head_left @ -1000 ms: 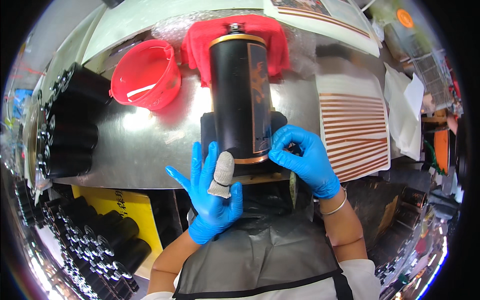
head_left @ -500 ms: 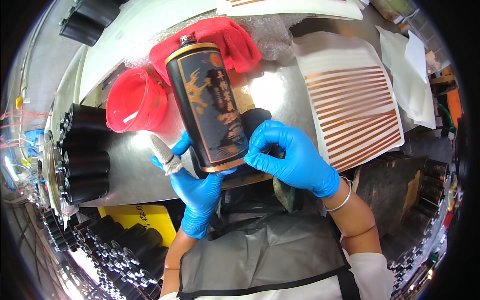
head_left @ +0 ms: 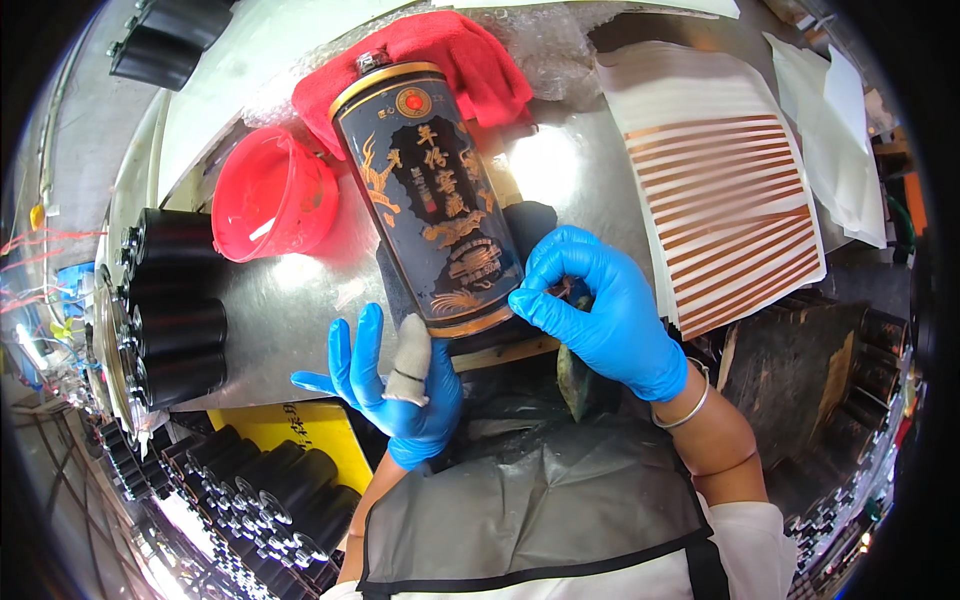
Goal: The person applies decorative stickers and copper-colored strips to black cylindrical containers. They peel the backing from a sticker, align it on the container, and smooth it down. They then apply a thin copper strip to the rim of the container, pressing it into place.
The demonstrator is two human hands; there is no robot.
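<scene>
A black bottle (head_left: 428, 190) with gold bands and gold decoration leans on the bench, its neck pointing away from me. My left hand (head_left: 408, 390), in a blue glove, is open at the bottle's lower left edge, fingers spread. One of its fingers wears a greyish cloth finger cover (head_left: 409, 360). At the lower right end of the bottle my right hand (head_left: 605, 315), also blue-gloved, is closed in a pinch against the gold bottom band. What lies between its fingertips is too small to tell. Below that hand hangs a greenish-grey flat piece (head_left: 573, 383), partly hidden.
A red towel (head_left: 420, 40) lies behind the bottle, with a red bucket (head_left: 275, 195) to its left. On the right is a white sheet (head_left: 650, 85) bearing copper-coloured strips (head_left: 730, 225). Black bottles (head_left: 180, 335) lie at the left edge, with several more below a yellow panel (head_left: 300, 430).
The bottle has rolled so its decorated face shows more fully. My left hand has come off the bottle's side, fingers turning upward and spreading. My right hand stays pinched at the bottom band.
</scene>
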